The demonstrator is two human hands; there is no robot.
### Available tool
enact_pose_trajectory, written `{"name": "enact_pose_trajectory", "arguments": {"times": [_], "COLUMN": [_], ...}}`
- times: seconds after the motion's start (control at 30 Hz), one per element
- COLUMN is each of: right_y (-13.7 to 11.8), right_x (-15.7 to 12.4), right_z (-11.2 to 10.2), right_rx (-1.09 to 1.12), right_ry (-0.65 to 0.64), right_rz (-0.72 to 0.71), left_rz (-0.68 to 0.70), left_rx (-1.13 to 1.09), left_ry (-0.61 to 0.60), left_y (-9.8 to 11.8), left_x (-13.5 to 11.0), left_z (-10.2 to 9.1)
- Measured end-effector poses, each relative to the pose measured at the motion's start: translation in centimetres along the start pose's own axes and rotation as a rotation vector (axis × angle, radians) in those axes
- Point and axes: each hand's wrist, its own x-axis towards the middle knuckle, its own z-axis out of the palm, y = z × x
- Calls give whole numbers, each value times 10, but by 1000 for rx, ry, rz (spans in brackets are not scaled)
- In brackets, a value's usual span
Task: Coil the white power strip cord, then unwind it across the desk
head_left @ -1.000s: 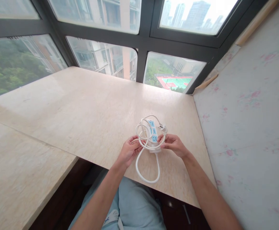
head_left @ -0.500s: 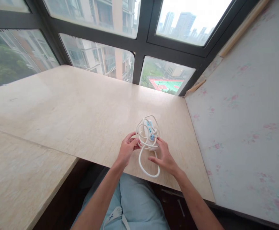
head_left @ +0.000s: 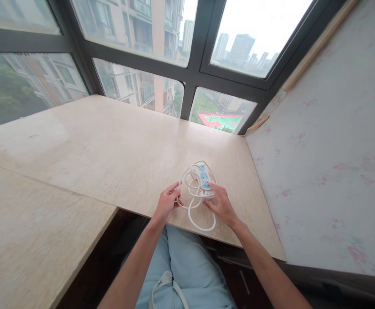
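A white power strip (head_left: 203,173) with blue socket panels lies on the stone counter, its white cord (head_left: 202,228) looped loosely over and around it. My left hand (head_left: 168,200) pinches one loop of the cord, drawn out to the left of the strip. Over the near right end of the strip is my right hand (head_left: 221,204), its thumb and fingers closed around that end. Part of the strip is hidden under the cord loops and my right fingers. One large loop hangs toward the counter's front edge.
The beige counter (head_left: 116,141) runs left along dark-framed windows (head_left: 194,73). A floral-papered wall (head_left: 319,171) bounds it on the right. My legs in light blue trousers (head_left: 187,266) are below the front edge, near dark drawers (head_left: 243,279).
My left hand has pulled a cord loop out to the left, away from the strip. My right thumb has moved in toward the strip, closing the hand on its near end. The view has shifted slightly.
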Motion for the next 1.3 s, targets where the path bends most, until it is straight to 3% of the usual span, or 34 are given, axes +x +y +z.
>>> {"name": "enact_pose_trajectory", "arguments": {"times": [0.23, 0.4, 0.6, 0.8, 0.9, 1.03, 1.13, 1.2, 1.23, 1.3], "right_y": [1, -2, -1, 5, 3, -12, -22, -26, -27, -31], "right_x": [-3, -6, -4, -5, -8, -12, -14, -19, -23, -35], "right_z": [-1, 12, 11, 3, -6, -28, -52, -70, -79, -95], "right_rx": [-77, -149, -113, 27, 148, 331, 437, 449, 449, 461], "right_ry": [-37, -28, -47, -81, -25, 249, 524, 623, 585, 314], "right_rz": [-36, 83, 154, 121, 112, 138, 183, 226, 243, 258], "left_rz": [83, 110, 219, 586, 736, 854, 781, 666, 604, 506], "left_rx": [50, 53, 227, 576, 636, 727, 732, 680, 648, 596], "left_ry": [94, 109, 112, 143, 18, -277, -497, -594, -618, -615], "left_y": [2, 16, 60, 113, 131, 134, 125, 120, 118, 119], "left_x": [5, 3, 3, 0, -15, -48, -72, -83, -87, -91], "left_z": [-7, -5, 4, 33, 61, 106, 132, 138, 137, 125]}}
